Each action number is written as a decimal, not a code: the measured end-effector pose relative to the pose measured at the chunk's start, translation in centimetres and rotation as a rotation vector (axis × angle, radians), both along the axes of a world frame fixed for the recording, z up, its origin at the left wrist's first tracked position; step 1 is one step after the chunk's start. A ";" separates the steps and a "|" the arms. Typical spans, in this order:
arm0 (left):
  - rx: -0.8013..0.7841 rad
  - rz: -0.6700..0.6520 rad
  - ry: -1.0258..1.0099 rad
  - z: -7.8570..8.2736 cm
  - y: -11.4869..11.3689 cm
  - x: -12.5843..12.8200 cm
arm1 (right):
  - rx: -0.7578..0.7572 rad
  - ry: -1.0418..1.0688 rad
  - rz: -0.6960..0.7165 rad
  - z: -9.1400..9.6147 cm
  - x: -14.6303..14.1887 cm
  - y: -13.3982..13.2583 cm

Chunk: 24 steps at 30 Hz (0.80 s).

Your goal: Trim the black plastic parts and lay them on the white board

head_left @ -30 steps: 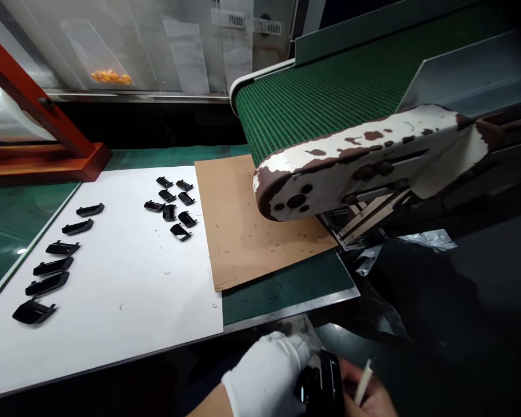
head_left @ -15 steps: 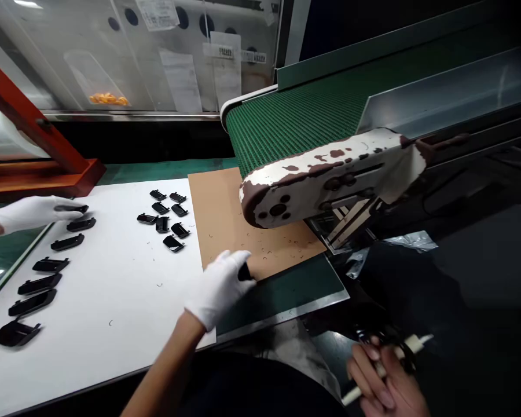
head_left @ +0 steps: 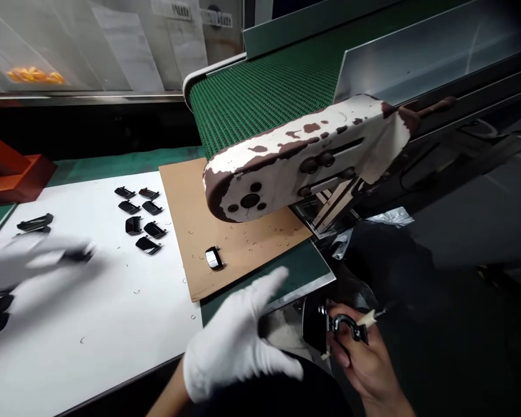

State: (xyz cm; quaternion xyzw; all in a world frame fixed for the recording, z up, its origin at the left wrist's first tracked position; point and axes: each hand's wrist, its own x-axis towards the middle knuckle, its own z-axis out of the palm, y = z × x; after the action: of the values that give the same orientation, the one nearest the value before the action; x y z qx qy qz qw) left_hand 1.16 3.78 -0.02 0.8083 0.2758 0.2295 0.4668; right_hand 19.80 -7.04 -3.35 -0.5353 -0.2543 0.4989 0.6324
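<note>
My left hand (head_left: 234, 341), in a white cotton glove, is open and empty above the sheet's front edge. A glossy black plastic part (head_left: 214, 258) lies on the brown cardboard sheet (head_left: 260, 243), just beyond those fingers and apart from them. My bare right hand (head_left: 364, 359) grips a dark part (head_left: 316, 324) with a curved black metal clip (head_left: 346, 324) on it. A cream stick tool (head_left: 367, 317) also shows in that grip. Several similar black parts (head_left: 141, 219) lie grouped on a white board (head_left: 91, 330).
A co-worker's blurred gloved hand (head_left: 39, 258) moves over the board's left side. A chipped white-and-brown conveyor end plate (head_left: 260, 165) and green belt (head_left: 260, 98) overhang the cardboard. Green matting (head_left: 286, 272) runs along the bench, with an orange frame (head_left: 8, 168) at far left.
The black part that was in my left hand now lies on the cardboard, and that hand has opened. My right hand has moved in from the lower right. The view has shifted left.
</note>
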 end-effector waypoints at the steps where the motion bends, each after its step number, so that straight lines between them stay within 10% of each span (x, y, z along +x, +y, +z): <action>1: -0.031 -0.079 -0.113 0.3 -0.7 0.8 | -0.010 -0.025 0.024 0.2 0.0 0.1; 13: 0.111 -0.076 -0.131 -1.4 -1.5 2.2 | -0.062 -0.132 0.175 -0.4 0.7 0.6; 24: 0.311 -0.037 0.268 -1.8 -1.3 1.9 | -0.349 -0.141 0.106 1.1 0.9 0.3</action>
State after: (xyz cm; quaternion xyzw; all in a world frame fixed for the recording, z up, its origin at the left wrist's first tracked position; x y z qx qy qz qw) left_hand 3.06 2.46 -1.84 0.8988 0.2819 0.1511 0.2996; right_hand 20.69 -6.79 -2.26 -0.6564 -0.2352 0.5293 0.4834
